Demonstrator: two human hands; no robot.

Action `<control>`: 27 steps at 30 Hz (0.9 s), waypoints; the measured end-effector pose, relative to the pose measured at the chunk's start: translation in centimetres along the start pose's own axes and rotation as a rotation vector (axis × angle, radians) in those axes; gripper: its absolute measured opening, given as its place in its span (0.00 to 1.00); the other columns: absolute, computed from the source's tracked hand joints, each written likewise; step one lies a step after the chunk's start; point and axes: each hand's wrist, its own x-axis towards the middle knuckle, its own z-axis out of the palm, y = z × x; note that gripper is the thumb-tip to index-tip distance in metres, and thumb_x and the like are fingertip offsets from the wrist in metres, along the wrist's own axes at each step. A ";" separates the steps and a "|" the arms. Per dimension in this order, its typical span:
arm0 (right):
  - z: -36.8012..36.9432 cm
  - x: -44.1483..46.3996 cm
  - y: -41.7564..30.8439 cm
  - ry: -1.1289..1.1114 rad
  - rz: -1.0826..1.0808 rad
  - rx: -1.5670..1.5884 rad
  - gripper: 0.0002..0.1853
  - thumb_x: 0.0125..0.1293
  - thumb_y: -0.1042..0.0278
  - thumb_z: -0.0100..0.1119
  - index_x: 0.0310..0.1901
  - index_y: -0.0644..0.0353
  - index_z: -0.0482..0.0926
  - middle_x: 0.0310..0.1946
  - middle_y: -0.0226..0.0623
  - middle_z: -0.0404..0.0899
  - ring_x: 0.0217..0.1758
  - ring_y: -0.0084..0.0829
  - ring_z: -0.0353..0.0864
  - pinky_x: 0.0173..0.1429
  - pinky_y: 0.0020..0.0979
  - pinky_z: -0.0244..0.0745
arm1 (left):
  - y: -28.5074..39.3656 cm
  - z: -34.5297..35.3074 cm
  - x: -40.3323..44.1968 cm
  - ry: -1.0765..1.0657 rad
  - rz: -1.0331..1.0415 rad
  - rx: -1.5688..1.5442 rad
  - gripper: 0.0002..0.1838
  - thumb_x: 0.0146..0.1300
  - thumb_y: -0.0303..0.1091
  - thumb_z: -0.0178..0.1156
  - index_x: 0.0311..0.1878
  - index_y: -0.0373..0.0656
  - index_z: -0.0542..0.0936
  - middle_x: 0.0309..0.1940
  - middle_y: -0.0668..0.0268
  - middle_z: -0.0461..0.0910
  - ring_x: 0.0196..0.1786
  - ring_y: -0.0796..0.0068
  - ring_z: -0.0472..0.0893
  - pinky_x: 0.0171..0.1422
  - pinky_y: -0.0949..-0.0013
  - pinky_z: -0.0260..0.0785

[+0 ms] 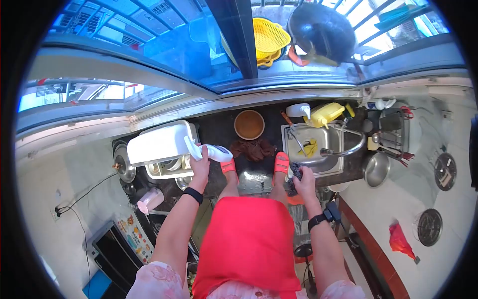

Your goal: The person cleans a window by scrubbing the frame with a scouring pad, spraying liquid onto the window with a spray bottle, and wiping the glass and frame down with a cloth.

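Observation:
My left hand (pixel 200 168) is closed around a white spray bottle (pixel 219 153), which lies tilted with its body pointing right, above the dark counter. My right hand (pixel 305 183) grips a dark speckled, rag-like bundle (pixel 294 175) near the front edge of the sink; its exact kind is not clear. Between the hands, my feet in red slippers (pixel 282 163) stand on the counter. A crumpled brown cloth (pixel 253 150) lies just beyond them, beside a round brown basin (pixel 249 125).
At right, the steel sink (pixel 326 167) holds a yellow cloth (pixel 310 148); a yellow bottle (pixel 326 114) stands behind. A white dish box (pixel 162 143) sits left, a steel bowl (pixel 377 169) right. Beyond the window frame (pixel 239 40) are a yellow basket (pixel 270 37) and a wok (pixel 322 33).

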 end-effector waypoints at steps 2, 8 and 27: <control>4.6 1.9 2.2 -0.041 -0.009 0.001 0.19 0.52 0.72 0.69 0.47 0.61 0.76 0.46 0.50 0.77 0.51 0.51 0.77 0.53 0.44 0.75 | -3.8 1.6 3.8 0.041 0.027 -0.024 0.21 0.69 0.48 0.60 0.60 0.52 0.71 0.48 0.70 0.76 0.50 0.76 0.77 0.43 0.66 0.73; 16.6 7.0 5.6 -0.298 0.030 -0.277 0.19 0.55 0.69 0.67 0.50 0.61 0.78 0.61 0.49 0.69 0.58 0.52 0.74 0.63 0.44 0.71 | -11.5 5.6 13.4 0.164 0.129 0.024 0.21 0.70 0.43 0.59 0.61 0.46 0.70 0.50 0.66 0.76 0.45 0.78 0.77 0.38 0.72 0.72; 15.3 3.3 -0.7 -0.553 0.026 0.547 0.14 0.56 0.66 0.71 0.45 0.57 0.87 0.37 0.37 0.81 0.42 0.32 0.83 0.48 0.29 0.76 | -15.8 6.5 14.9 -0.065 -0.308 0.198 0.27 0.61 0.37 0.67 0.58 0.51 0.64 0.40 0.67 0.70 0.38 0.71 0.74 0.37 0.53 0.78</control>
